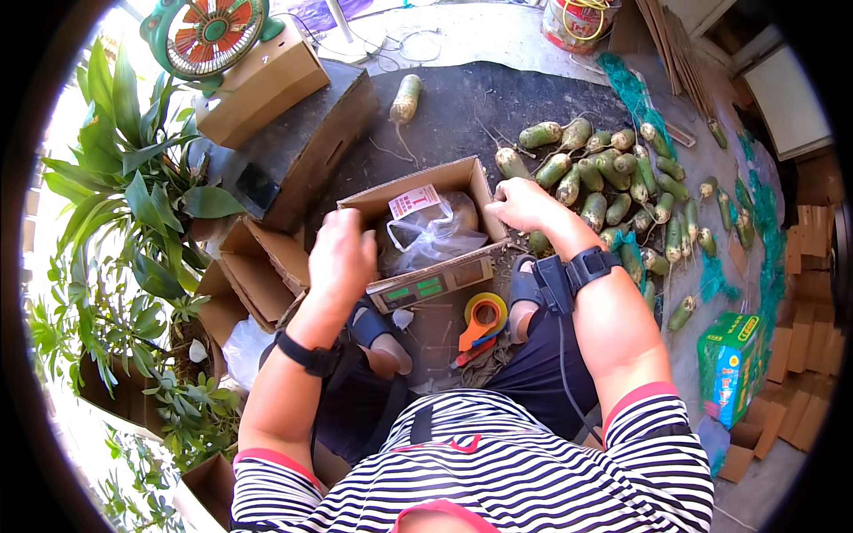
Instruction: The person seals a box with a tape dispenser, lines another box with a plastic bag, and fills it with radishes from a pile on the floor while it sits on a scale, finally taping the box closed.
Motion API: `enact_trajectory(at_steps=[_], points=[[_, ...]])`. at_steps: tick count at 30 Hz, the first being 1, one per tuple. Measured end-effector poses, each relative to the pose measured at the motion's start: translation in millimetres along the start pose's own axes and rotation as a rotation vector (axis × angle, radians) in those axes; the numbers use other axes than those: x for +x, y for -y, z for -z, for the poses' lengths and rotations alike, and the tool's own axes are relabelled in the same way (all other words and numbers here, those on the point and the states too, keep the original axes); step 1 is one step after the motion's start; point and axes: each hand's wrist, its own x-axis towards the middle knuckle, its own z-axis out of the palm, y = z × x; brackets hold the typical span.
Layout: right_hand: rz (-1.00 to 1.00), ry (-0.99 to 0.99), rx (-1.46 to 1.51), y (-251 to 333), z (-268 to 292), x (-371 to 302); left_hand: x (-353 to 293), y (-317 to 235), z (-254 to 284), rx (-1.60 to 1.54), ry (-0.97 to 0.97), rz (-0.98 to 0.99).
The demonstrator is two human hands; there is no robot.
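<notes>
An open cardboard box (410, 183) stands in front of me between my feet. Inside lies a tied clear plastic bag (435, 238) with a red-and-white printed card (414, 202) on top; the bag's contents are hard to make out. My left hand (342, 253) is by the box's left wall, its fingers curled and slightly blurred, so its hold is unclear. At the far right corner of the box, my right hand (522, 204) has its fingers pressed together on the rim. Beneath the box is a scale (431, 289) with green displays.
Many green-and-white radishes (609, 169) lie piled at the right, and a single radish (406, 99) lies beyond the box. An orange tape dispenser (481, 327) sits between my feet. Empty cartons (258, 266) and plants (133, 195) line the left. A fan (215, 31) stands far left.
</notes>
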Motion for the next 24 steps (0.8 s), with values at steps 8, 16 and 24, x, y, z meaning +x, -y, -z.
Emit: enact_trajectory(at_steps=[8, 16, 24], points=[[-0.05, 0.231, 0.623, -10, -19, 21, -11, 39, -47, -0.595, 0.325, 0.591], [0.033, 0.375, 0.025, 19, -59, 46, 19, 13, -69, -0.195, 0.689, 0.326], [0.27, 0.552, 0.2, -15, -38, 28, 9, 30, -47, -0.39, 0.95, -0.017]])
